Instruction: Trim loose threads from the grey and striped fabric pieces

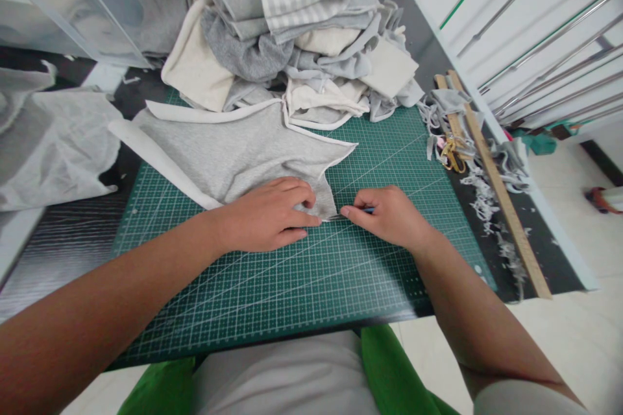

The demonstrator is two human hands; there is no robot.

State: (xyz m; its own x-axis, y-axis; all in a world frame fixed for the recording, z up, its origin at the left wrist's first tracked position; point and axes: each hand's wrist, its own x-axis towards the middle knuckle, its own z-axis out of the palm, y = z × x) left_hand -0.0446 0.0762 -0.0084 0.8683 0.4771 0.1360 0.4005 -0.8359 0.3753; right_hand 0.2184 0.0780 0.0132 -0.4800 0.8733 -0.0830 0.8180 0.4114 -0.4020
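Observation:
A light grey knit fabric piece (209, 146) with white bound edges lies spread on a green cutting mat (272, 292). My left hand (267, 214) rests on its near right corner, fingers stretched out and pressing the cloth down. Just to the right, my right hand (389, 214) is closed around a slim tool (369, 210). A bit of blue shows behind the thumb, and a thin metal tip points left at the fabric corner. The fist hides most of this tool, so its exact kind cannot be made out.
A heap of grey, cream and striped fabric pieces (272, 45) covers the back of the mat. Another grey cloth (53, 142) lies at left. Along the right edge are a wooden ruler (506, 201), gold-handled scissors (452, 155) and fabric scraps (481, 201). A translucent bin (73, 6) stands back left.

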